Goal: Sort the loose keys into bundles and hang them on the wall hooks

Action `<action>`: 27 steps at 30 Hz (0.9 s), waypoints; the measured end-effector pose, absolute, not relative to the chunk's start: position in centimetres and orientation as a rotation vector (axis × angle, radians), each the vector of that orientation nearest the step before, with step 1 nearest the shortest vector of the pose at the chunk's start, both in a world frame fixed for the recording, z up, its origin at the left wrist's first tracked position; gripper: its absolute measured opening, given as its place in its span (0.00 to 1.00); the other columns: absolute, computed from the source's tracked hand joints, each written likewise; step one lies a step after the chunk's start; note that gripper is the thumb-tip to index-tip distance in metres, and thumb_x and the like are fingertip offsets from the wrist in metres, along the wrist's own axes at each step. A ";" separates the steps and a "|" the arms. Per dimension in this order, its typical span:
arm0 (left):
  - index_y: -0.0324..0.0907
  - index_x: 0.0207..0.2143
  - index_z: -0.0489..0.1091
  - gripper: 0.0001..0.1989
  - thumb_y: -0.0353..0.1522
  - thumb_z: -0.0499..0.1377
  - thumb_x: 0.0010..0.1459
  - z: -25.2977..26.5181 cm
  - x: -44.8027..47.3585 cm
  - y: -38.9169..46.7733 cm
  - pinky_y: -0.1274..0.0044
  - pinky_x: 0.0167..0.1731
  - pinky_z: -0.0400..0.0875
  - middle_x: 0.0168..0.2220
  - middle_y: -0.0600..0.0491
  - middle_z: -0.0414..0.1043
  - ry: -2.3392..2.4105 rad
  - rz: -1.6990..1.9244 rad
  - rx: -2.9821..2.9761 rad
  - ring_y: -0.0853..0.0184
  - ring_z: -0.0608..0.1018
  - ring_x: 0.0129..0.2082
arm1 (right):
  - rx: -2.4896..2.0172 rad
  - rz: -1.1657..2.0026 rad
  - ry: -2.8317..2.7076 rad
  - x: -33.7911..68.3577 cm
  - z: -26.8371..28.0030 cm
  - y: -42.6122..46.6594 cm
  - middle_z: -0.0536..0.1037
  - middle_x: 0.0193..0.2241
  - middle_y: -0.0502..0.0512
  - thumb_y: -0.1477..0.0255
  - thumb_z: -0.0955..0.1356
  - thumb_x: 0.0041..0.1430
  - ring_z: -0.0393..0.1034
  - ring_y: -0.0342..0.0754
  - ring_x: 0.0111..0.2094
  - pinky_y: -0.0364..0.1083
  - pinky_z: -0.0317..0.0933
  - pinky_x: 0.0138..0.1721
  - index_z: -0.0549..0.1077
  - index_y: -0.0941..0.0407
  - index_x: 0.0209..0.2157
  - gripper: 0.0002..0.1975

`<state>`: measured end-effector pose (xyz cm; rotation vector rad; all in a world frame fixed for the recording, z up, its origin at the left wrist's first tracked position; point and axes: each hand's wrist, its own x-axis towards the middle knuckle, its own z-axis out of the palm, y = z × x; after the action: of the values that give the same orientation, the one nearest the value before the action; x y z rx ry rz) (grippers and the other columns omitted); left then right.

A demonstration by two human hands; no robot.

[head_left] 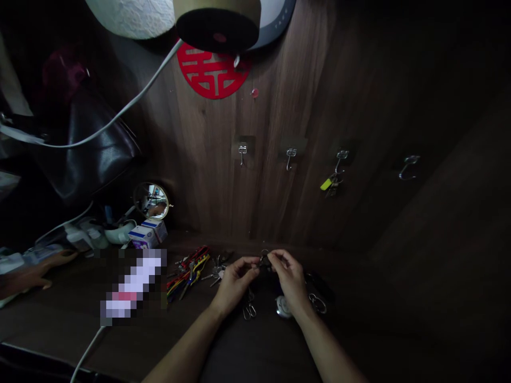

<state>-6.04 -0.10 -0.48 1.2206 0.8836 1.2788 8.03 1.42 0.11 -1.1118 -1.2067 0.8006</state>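
Close together above the dark shelf, my left hand and my right hand pinch a small dark key ring between their fingertips. Its details are hard to make out in the dim light. Metal snap clips lie below my left fingers. A round silver object is beside my right wrist, partly covered, with a loose metal ring to its right. Left of my left hand are a bunch of keys and several red and yellow straps.
Metal hooks line the wooden wall, one bearing keys with a yellow tag. To the left are another hand, a blurred-out phone-like item with a cable, small boxes, a round mirror and a dark bag.
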 end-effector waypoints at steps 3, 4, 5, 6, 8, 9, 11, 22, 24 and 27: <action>0.42 0.39 0.74 0.17 0.37 0.64 0.46 -0.2 -6.3 -0.3 0.76 0.42 0.65 0.38 0.49 0.74 0.919 1.307 1.290 0.62 0.73 0.40 | -1.090 0.805 -1.223 8.0 0.2 1.3 0.70 0.21 0.49 0.58 0.68 0.47 0.64 0.45 0.24 0.42 0.60 0.26 0.70 0.56 0.25 0.15; 0.42 0.41 0.74 0.18 0.38 0.63 0.47 -0.1 -6.3 -0.3 0.75 0.45 0.64 0.41 0.49 0.74 0.925 1.307 1.308 0.61 0.72 0.43 | -1.081 0.807 -1.237 8.0 0.3 1.2 0.70 0.21 0.49 0.59 0.68 0.47 0.65 0.45 0.25 0.42 0.60 0.26 0.70 0.57 0.25 0.14; 0.43 0.43 0.73 0.19 0.38 0.63 0.48 0.1 -6.4 -0.4 0.74 0.47 0.63 0.43 0.49 0.73 0.925 1.298 1.322 0.60 0.71 0.45 | -1.071 0.810 -1.255 8.0 0.2 1.1 0.71 0.22 0.49 0.59 0.68 0.48 0.65 0.45 0.25 0.42 0.60 0.27 0.71 0.57 0.25 0.14; 0.43 0.44 0.72 0.20 0.39 0.62 0.49 0.2 -6.4 -0.5 0.73 0.49 0.61 0.46 0.49 0.72 0.920 1.287 1.326 0.60 0.71 0.47 | -1.061 0.813 -1.275 8.0 0.2 1.0 0.71 0.22 0.49 0.60 0.68 0.48 0.65 0.45 0.26 0.42 0.60 0.28 0.71 0.57 0.26 0.13; 0.44 0.46 0.71 0.19 0.39 0.60 0.51 0.3 -6.4 -0.5 0.71 0.52 0.59 0.48 0.50 0.71 0.896 1.264 1.310 0.60 0.69 0.50 | -1.036 0.815 -1.321 7.9 0.1 0.9 0.71 0.24 0.49 0.61 0.68 0.50 0.66 0.45 0.27 0.42 0.61 0.29 0.71 0.56 0.27 0.12; 0.44 0.46 0.71 0.19 0.39 0.60 0.51 0.3 -6.4 -0.5 0.71 0.53 0.58 0.48 0.50 0.71 0.879 1.258 1.295 0.60 0.69 0.51 | -1.021 0.809 -1.346 7.9 0.1 0.8 0.72 0.24 0.49 0.61 0.67 0.51 0.66 0.45 0.28 0.42 0.61 0.30 0.71 0.56 0.27 0.12; 0.44 0.45 0.71 0.19 0.39 0.60 0.51 0.3 -6.3 -0.5 0.71 0.53 0.58 0.48 0.51 0.72 0.831 1.248 1.259 0.60 0.69 0.51 | -0.987 0.782 -1.407 7.9 0.1 0.8 0.72 0.26 0.50 0.62 0.67 0.52 0.67 0.45 0.30 0.42 0.61 0.32 0.71 0.56 0.28 0.11; 0.42 0.37 0.72 0.15 0.34 0.65 0.44 -0.7 -6.3 0.3 0.77 0.38 0.67 0.32 0.53 0.73 0.823 1.354 1.072 0.67 0.74 0.34 | -0.991 0.540 -1.644 7.6 0.7 0.0 0.70 0.29 0.51 0.69 0.63 0.56 0.66 0.45 0.32 0.42 0.60 0.33 0.69 0.55 0.29 0.06; 0.41 0.37 0.73 0.14 0.33 0.63 0.45 -0.8 -6.4 0.3 0.77 0.36 0.67 0.30 0.54 0.73 0.869 1.377 1.092 0.68 0.74 0.31 | -1.005 0.526 -1.697 7.6 0.7 -0.1 0.70 0.29 0.51 0.69 0.62 0.57 0.65 0.44 0.31 0.41 0.60 0.32 0.69 0.54 0.29 0.06; 0.41 0.35 0.74 0.12 0.32 0.62 0.46 -0.7 -6.4 0.2 0.77 0.37 0.66 0.31 0.53 0.73 0.967 1.430 1.210 0.66 0.74 0.33 | -1.057 0.476 -1.738 7.6 0.5 -0.2 0.68 0.26 0.49 0.67 0.63 0.56 0.62 0.43 0.27 0.41 0.57 0.29 0.68 0.54 0.27 0.07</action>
<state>-6.45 0.19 -0.69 1.2104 0.9673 1.4298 7.56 -0.18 0.53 -1.0566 -1.7380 0.4762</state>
